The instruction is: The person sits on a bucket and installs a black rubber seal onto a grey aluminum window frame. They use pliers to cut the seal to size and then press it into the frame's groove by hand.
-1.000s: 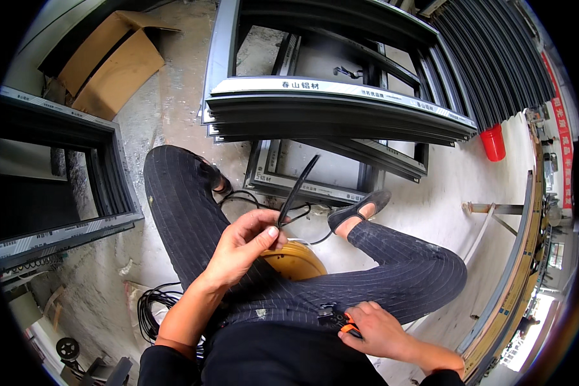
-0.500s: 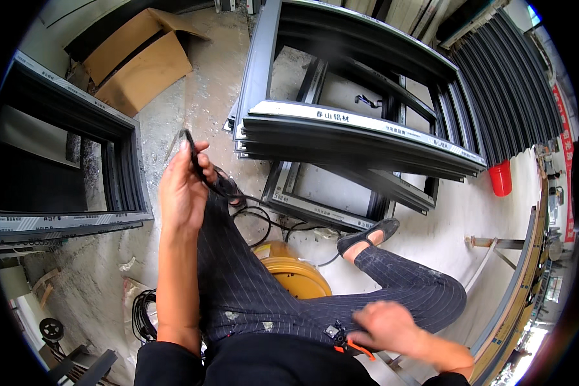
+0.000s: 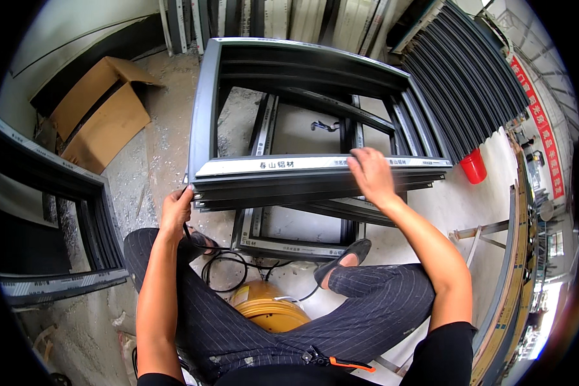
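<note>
A grey aluminium window frame lies on a stack of similar frames in front of me, white printed film along its near bar. At the stack's near left corner, my left hand is closed on a thin black flexible strip. The strip runs down from my fingers to loose loops on the floor. My right hand reaches over the near bar right of its middle, fingers spread and slightly blurred, with nothing visible in them. A cutting tool with an orange handle rests at my lap.
A yellow bucket stands between my legs. More frames stand at the left, before an open cardboard box. Dark profiles lean at the far right near a red bucket. A workbench runs along the right.
My left hand has brought the strip from the open space at left to the frame's near left corner. My right hand has moved from my lap forward to the near bar. The view has shifted.
</note>
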`<state>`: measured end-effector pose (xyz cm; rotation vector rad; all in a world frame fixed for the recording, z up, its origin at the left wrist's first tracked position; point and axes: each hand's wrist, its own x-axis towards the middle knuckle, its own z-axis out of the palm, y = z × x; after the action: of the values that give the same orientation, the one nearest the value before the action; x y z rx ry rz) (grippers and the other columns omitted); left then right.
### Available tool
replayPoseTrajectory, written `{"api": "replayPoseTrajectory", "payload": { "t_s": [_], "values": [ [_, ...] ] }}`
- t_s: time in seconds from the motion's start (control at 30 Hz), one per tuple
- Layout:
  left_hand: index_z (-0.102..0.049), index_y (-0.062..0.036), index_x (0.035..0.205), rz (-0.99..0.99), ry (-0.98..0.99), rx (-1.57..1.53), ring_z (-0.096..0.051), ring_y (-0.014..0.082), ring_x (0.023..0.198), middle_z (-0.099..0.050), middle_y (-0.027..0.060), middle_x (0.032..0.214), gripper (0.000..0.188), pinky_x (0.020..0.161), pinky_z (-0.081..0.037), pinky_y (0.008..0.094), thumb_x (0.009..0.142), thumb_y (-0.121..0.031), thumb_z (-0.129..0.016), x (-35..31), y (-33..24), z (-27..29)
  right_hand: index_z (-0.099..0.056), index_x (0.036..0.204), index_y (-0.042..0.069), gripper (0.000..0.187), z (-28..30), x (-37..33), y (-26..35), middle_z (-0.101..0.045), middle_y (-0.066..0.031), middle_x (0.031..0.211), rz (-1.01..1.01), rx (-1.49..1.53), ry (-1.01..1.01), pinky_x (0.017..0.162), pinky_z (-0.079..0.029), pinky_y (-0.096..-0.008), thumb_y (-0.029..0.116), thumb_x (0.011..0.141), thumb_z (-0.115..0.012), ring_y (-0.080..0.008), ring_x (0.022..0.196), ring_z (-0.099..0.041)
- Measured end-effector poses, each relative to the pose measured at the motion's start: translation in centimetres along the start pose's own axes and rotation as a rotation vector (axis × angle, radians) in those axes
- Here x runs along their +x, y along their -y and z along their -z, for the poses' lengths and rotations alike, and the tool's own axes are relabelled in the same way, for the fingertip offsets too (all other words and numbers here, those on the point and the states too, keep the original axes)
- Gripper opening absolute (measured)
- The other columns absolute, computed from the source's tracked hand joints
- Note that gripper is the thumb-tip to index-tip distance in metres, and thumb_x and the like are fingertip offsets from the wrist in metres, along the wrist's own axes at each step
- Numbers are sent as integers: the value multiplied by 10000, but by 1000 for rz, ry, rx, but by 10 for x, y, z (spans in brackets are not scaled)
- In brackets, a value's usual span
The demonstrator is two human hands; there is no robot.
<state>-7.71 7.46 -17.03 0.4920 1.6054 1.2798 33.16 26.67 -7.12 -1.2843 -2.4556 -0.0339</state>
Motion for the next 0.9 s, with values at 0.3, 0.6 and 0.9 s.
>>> {"api": "replayPoseTrajectory", "payload": {
  "t_s": [0.3,0.6,0.9],
  "values": [
    [-614,-12,896,105,2,-117,-496,75,535,-576,12,648,273,458,-324,229,949,-280,-599,-54,46,-11,-650,941,79,315,-19,-20,2,-633,-90,1004,-112,18,-37,1031,-290,-446,375,927,-543,-275,1059,-548],
    [-573,-67,830,115,-11,-25,-317,51,512,-388,-71,612,286,457,-256,248,969,-317,-576,-128,64,-83,-665,945,64,280,-13,-42,-66,-616,-119,1062,15,-106,-82,995,-351,-469,286,929,-495,-322,1105,-522],
    [-588,6,1049,83,-91,-457,-466,135,633,-524,23,668,405,623,-386,272,1043,-323,-353,-134,48,-39,-643,948,41,158,32,-22,89,-625,-145,1055,109,175,83,899,-461,-412,173,866,-614,-327,1037,-570]
  ]
}}
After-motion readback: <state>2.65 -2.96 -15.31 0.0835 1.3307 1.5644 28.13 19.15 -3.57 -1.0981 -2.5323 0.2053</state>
